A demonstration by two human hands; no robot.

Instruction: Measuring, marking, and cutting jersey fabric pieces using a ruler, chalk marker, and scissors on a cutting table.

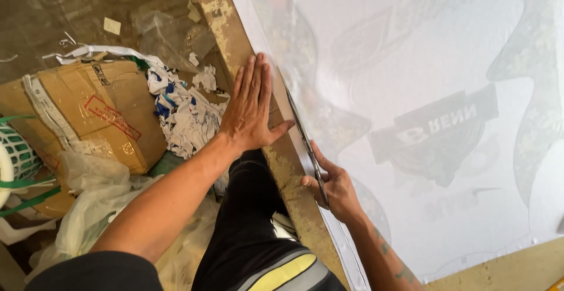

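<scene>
Left hand (249, 106) laid flat, fingers spread and pointing up the frame, grip apart, palm pressing on the trimmed edge strip of the white printed sheet (411, 50) where it overhangs the worn worktop (226, 18). Thumb stretched toward the blade line. Right hand (332, 185) closed around the handles of a pair of scissors (305, 141), grip clamped on them; blades lying along the sheet's left edge, tips pointing toward the left hand's fingertips. Cannot tell how far the blades stand open. Tattooed right forearm entering from the lower right.

White printed sheet spread face-down over most of the worktop, faint dark shapes showing through from the reverse, surface glossy and slightly rippled. Narrow cut strip hanging off the worktop edge near the lower centre.

Worktop edge chipped, paint flaking, running diagonally from top centre to bottom centre. Bare wood also visible at the lower right corner.

Beside the worktop, on the floor: flattened cardboard box (88, 109) with white tape, heap of torn paper offcuts (182, 109) in white and blue just beside it, clear plastic bags (94, 203) below, green-and-white plastic basket (14, 156) at the left border. Dark trousers (247, 226) between the offcuts and the worktop.
</scene>
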